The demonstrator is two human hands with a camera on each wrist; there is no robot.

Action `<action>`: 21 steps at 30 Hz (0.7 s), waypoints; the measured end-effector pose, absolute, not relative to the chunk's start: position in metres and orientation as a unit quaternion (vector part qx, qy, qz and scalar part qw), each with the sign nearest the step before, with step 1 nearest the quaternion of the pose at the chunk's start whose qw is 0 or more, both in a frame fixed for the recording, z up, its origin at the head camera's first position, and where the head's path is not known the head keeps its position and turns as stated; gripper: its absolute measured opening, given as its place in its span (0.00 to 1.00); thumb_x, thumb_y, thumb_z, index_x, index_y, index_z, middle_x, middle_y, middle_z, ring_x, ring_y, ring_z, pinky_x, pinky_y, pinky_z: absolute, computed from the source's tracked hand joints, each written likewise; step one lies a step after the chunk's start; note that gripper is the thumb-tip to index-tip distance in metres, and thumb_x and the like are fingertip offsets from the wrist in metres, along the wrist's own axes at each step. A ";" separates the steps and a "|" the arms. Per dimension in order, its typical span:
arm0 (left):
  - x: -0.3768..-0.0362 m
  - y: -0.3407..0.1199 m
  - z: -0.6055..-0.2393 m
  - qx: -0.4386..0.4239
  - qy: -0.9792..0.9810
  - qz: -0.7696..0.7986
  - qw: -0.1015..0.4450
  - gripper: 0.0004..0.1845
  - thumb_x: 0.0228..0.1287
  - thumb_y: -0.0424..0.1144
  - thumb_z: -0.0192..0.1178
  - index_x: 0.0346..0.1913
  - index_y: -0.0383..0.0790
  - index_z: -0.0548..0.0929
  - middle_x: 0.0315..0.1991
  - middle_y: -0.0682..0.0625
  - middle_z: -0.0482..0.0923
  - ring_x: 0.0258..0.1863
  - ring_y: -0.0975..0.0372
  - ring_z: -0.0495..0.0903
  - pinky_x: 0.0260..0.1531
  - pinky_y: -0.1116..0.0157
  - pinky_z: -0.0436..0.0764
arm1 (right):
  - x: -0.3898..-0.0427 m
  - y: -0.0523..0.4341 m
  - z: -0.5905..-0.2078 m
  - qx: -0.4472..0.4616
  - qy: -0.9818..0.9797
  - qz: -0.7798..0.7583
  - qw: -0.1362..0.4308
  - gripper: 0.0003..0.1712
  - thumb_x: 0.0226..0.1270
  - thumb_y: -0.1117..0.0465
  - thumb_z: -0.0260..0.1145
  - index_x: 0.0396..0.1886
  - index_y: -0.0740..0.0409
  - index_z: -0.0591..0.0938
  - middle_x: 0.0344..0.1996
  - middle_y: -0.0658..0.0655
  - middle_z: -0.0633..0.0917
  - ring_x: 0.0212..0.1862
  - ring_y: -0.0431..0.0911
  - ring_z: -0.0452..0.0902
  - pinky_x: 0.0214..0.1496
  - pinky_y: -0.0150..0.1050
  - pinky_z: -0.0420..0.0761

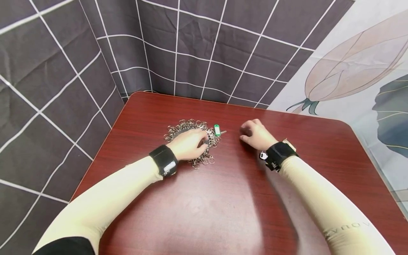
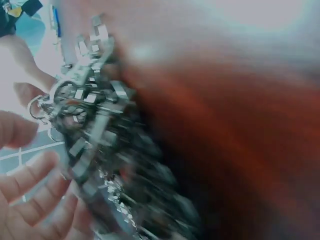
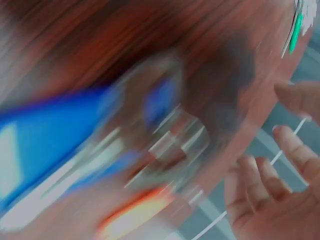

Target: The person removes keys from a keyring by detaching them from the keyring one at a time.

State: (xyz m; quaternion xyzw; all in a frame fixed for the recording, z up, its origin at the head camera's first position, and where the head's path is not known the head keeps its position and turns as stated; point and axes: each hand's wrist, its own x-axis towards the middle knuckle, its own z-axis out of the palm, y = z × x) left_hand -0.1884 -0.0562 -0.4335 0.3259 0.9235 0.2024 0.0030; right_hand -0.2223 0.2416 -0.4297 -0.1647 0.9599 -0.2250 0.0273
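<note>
A round cluster of metal key rings and clasps [image 1: 191,123] stands on the table, with a dark disc partly visible among them. My left hand [image 1: 188,144] is over its near side, thumb and fingers apart. Up close in the left wrist view, the blurred metal clasps [image 2: 100,115] are beside the loosely bent fingers [image 2: 42,200]. A green key tag [image 1: 217,130] with a key [image 1: 224,132] is at the cluster's right edge. Farther right, my right hand [image 1: 259,136] is above the table, fingers loosely bent and holding nothing visible.
Close to the right wrist are a blurred blue tag [image 3: 55,140], an orange thing [image 3: 135,212] and what look like keys; the forearm mostly hides them in the head view. The reddish-brown table [image 1: 191,212] backs onto a dark gridded curtain [image 1: 204,42].
</note>
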 end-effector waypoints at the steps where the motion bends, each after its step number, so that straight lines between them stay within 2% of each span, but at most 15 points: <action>1: -0.191 -0.052 -0.432 0.318 0.928 0.196 0.004 0.16 0.64 0.49 0.57 0.48 0.44 0.79 0.42 0.52 0.76 0.42 0.61 0.76 0.42 0.60 0.78 | -0.223 0.233 -0.430 -0.184 0.957 -0.222 0.034 0.22 0.58 0.61 0.70 0.51 0.63 0.76 0.50 0.67 0.71 0.52 0.58 0.69 0.57 0.52 0.69; 4: -0.196 -0.038 -0.429 0.294 0.940 0.172 0.008 0.27 0.60 0.60 0.58 0.53 0.43 0.78 0.46 0.50 0.76 0.45 0.58 0.77 0.44 0.58 0.78 | -0.224 0.208 -0.430 -0.240 0.947 -0.206 0.058 0.26 0.57 0.59 0.71 0.54 0.62 0.76 0.52 0.66 0.73 0.53 0.57 0.69 0.58 0.51 0.69; 7: -0.200 -0.028 -0.430 0.273 0.951 0.146 0.016 0.31 0.58 0.64 0.56 0.53 0.43 0.77 0.46 0.50 0.75 0.46 0.57 0.76 0.45 0.58 0.78 | -0.225 0.189 -0.432 -0.270 0.942 -0.185 0.075 0.28 0.56 0.58 0.71 0.56 0.60 0.76 0.52 0.65 0.74 0.54 0.58 0.68 0.57 0.53 0.68; 10: -0.203 -0.021 -0.434 0.263 0.955 0.134 0.027 0.29 0.57 0.63 0.57 0.50 0.43 0.77 0.43 0.50 0.75 0.44 0.57 0.76 0.43 0.58 0.78 | -0.226 0.178 -0.432 -0.272 0.945 -0.162 0.084 0.29 0.54 0.57 0.71 0.58 0.57 0.77 0.53 0.64 0.74 0.54 0.59 0.67 0.55 0.55 0.68; 13: -0.204 -0.019 -0.438 0.266 0.956 0.124 0.028 0.28 0.58 0.59 0.59 0.53 0.40 0.77 0.46 0.47 0.76 0.48 0.55 0.76 0.48 0.57 0.77 | -0.225 0.172 -0.433 -0.265 0.948 -0.152 0.088 0.28 0.54 0.56 0.71 0.57 0.55 0.78 0.54 0.64 0.73 0.55 0.60 0.66 0.54 0.56 0.67; 17: -0.205 -0.019 -0.441 0.277 0.953 0.124 0.018 0.28 0.58 0.53 0.60 0.55 0.37 0.77 0.49 0.44 0.77 0.51 0.52 0.75 0.52 0.56 0.75 | -0.225 0.171 -0.433 -0.257 0.951 -0.153 0.081 0.24 0.54 0.56 0.71 0.52 0.53 0.80 0.54 0.63 0.73 0.55 0.59 0.66 0.53 0.56 0.67; 21: -0.206 -0.020 -0.442 0.287 0.950 0.121 0.004 0.24 0.57 0.51 0.60 0.50 0.37 0.79 0.47 0.43 0.77 0.51 0.51 0.75 0.52 0.57 0.75 | -0.225 0.172 -0.433 -0.254 0.952 -0.152 0.076 0.19 0.55 0.56 0.70 0.46 0.53 0.80 0.52 0.62 0.73 0.54 0.59 0.66 0.53 0.56 0.66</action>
